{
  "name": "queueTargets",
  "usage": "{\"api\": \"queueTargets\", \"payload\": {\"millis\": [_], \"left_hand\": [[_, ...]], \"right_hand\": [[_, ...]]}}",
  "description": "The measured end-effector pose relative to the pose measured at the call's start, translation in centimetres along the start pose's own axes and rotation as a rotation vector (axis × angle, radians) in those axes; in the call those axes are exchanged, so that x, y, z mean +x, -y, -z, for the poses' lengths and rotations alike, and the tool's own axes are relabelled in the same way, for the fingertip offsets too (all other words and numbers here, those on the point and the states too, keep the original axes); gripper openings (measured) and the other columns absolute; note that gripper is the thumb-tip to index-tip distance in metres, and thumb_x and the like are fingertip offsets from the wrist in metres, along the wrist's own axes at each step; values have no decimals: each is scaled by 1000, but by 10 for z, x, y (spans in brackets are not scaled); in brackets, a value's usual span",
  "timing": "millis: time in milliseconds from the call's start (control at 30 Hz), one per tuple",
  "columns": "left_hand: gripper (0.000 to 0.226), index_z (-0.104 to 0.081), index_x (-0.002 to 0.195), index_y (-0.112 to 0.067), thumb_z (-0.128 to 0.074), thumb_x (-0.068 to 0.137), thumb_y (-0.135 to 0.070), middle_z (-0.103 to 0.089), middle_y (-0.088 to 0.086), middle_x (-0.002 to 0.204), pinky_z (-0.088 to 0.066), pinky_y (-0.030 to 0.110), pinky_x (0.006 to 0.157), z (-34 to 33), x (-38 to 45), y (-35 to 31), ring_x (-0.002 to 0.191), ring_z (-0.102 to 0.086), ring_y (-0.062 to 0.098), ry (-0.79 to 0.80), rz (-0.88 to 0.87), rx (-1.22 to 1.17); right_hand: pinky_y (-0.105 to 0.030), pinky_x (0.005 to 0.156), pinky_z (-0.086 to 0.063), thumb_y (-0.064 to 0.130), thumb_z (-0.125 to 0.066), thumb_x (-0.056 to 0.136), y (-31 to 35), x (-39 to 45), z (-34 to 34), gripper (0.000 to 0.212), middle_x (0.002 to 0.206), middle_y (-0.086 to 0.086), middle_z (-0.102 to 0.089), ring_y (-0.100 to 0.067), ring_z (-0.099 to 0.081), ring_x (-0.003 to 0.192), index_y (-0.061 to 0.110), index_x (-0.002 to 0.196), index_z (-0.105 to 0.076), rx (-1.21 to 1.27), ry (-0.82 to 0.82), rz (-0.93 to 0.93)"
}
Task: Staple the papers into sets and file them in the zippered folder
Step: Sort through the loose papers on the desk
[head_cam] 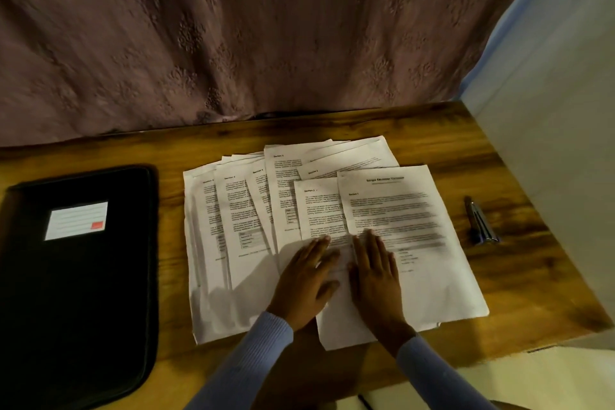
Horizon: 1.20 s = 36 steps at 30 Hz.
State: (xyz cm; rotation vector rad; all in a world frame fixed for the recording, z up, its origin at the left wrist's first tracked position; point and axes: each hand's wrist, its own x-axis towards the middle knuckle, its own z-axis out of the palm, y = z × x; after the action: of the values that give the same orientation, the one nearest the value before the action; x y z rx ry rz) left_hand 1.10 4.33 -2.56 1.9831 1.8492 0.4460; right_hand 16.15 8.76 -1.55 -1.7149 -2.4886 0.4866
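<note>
Several printed white papers [233, 210] lie fanned out and overlapping in the middle of the wooden table [432, 133]. My left hand [304, 280] rests flat on the sheets near their lower middle, fingers straight. Right beside it, my right hand [376, 273] lies flat on the rightmost sheet [399, 210], the one with a title line. A black zippered folder [76, 283] with a white label lies closed at the left of the table. A small metallic stapler [481, 221] sits on the table to the right of the papers, apart from both hands.
A patterned mauve curtain [266, 36] hangs behind the table's far edge. A pale wall [559, 110] borders the table on the right. The table's near edge runs just below the papers, with a light floor [532, 379] beyond the right corner.
</note>
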Motion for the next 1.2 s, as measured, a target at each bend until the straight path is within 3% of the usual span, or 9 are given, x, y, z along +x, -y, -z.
{"api": "queueTargets", "payload": {"millis": [167, 267, 367, 533, 633, 733, 1000, 1133, 1200], "left_hand": [[57, -31, 145, -23, -52, 93, -35, -14, 0, 157, -16, 36, 120, 8, 1, -5, 145, -11, 19, 25, 34, -42], [70, -26, 145, -28, -64, 86, -29, 1, 5, 158, -20, 36, 118, 5, -2, -5, 145, -2, 22, -60, 80, -160], [91, -6, 141, -37, -72, 79, -28, 10, 14, 157, -18, 41, 112, 5, 0, -7, 144, 7, 29, -149, 204, -256], [88, 5, 143, -35, -59, 85, -17, -26, -7, 150, -24, 47, 116, 22, 0, -20, 141, -22, 22, -210, 279, -509], [73, -3, 145, -36, -44, 86, -24, -41, -16, 139, -35, 31, 112, 31, 2, -26, 132, -40, 3, -229, 348, -960], [55, -14, 143, -29, -39, 96, -16, -58, -19, 121, -37, 2, 93, 38, 8, -27, 113, -48, -17, -206, 361, -1032], [51, -38, 134, -16, -59, 88, -8, -50, -6, 133, -36, 3, 96, 40, 53, -31, 125, -46, 7, -404, 417, -816], [53, -38, 131, -14, -62, 85, -4, -59, 4, 124, -43, 3, 85, 42, 75, -34, 115, -57, 13, -475, 475, -887], [52, -37, 136, -15, -59, 89, -7, -59, 2, 125, -41, 8, 89, 44, 80, -37, 115, -55, 9, -490, 464, -882]], "right_hand": [[-50, 76, -55, 8, -79, 63, 9, 9, 12, 96, 139, -27, -41, -45, -50, 119, 23, 143, -30, -56, 76, -2], [-41, 84, -54, -1, -60, 80, 19, 19, 27, 85, 153, -14, -19, -36, -30, 135, 27, 147, -15, -137, 133, 49], [-32, 88, -51, 6, -52, 88, 24, 19, 38, 59, 147, -5, -31, -22, -42, 128, 18, 142, -30, -97, 92, 14], [-26, 60, -54, 20, -58, 88, 35, 18, 32, 28, 121, -11, -56, -25, -66, 83, 8, 114, -61, 115, -43, 2], [-23, 59, -51, 49, -58, 84, 39, 21, 32, 49, 120, -6, -54, -22, -65, 82, 12, 115, -61, 179, -38, 2], [-24, 68, -52, 36, -64, 84, 37, 23, 33, 41, 118, -7, -58, -24, -64, 92, 9, 115, -60, 278, -76, -57], [-47, 94, -47, -4, -66, 79, 21, 45, 51, 44, 120, -20, -58, -38, -55, 112, 2, 122, -54, 453, -253, -96], [-42, 77, -54, 1, -61, 85, 20, 56, 56, 69, 125, -21, -53, -31, -61, 97, 15, 144, -29, 395, -282, -41], [-40, 72, -55, -2, -62, 83, 18, 60, 54, 55, 117, -23, -58, -32, -63, 92, 14, 134, -47, 303, -286, 44]]}}
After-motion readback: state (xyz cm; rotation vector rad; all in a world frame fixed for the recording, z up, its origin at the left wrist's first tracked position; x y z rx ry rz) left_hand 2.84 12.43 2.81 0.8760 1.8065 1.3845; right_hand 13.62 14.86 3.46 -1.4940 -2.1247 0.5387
